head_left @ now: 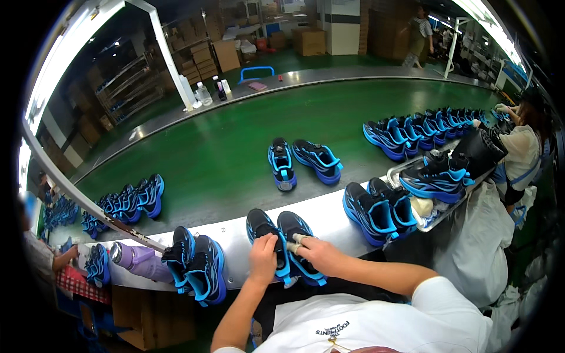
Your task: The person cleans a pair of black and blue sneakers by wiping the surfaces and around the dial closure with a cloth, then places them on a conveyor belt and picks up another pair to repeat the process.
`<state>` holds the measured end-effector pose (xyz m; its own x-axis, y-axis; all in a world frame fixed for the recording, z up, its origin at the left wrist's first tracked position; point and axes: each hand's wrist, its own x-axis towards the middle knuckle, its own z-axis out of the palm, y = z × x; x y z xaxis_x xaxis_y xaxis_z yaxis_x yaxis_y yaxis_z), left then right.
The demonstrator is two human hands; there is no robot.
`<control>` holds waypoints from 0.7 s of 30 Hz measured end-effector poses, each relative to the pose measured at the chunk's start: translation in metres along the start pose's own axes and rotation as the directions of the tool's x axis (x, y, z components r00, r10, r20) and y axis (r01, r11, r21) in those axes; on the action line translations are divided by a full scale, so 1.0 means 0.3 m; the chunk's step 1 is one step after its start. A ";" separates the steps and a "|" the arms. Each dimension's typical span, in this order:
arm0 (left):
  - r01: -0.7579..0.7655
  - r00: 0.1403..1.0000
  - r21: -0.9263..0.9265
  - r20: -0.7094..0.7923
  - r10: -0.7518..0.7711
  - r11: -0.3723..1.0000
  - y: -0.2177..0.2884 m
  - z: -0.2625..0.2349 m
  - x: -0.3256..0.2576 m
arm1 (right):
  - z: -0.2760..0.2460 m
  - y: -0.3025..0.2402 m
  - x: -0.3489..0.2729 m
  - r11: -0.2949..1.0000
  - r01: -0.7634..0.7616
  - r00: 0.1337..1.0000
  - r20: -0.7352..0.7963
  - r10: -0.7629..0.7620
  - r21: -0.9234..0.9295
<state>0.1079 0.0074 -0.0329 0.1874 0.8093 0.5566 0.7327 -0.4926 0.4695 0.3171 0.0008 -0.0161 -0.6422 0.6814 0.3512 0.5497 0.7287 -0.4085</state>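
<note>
On the metal ledge before me stand two black-and-blue sneakers, side by side with their toes pointing away. My left hand (264, 257) is closed at the opening of the left sneaker (259, 222), its fingertips partly hidden. Pale finger covers sit on the fingers of my right hand (321, 254), which pinch the collar of the right sneaker (294, 224). Whether a lace or tongue lies between those fingers I cannot make out. Another sneaker pair (207, 267) stands to my left, and a further pair (371, 215) to my right.
Beyond the ledge, two sneakers (282, 165) stand on the green belt (223, 141), with rows of sneakers (412, 132) farther right and left. A purple bottle (138, 262) lies on the ledge. At right is a metal tray (432, 222) holding a sneaker; co-workers stand at both sides.
</note>
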 end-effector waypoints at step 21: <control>0.072 0.997 0.160 0.006 -0.074 0.984 0.128 0.024 -0.037 | 0.084 -0.017 -0.021 0.996 0.019 0.999 -0.035 -0.022 -0.082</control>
<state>0.1386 -0.0182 -0.0262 0.1361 0.8455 0.5164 0.8396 -0.3751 0.3929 0.3049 -0.0090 -0.0375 -0.6349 0.6675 0.3891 0.5797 0.7445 -0.3312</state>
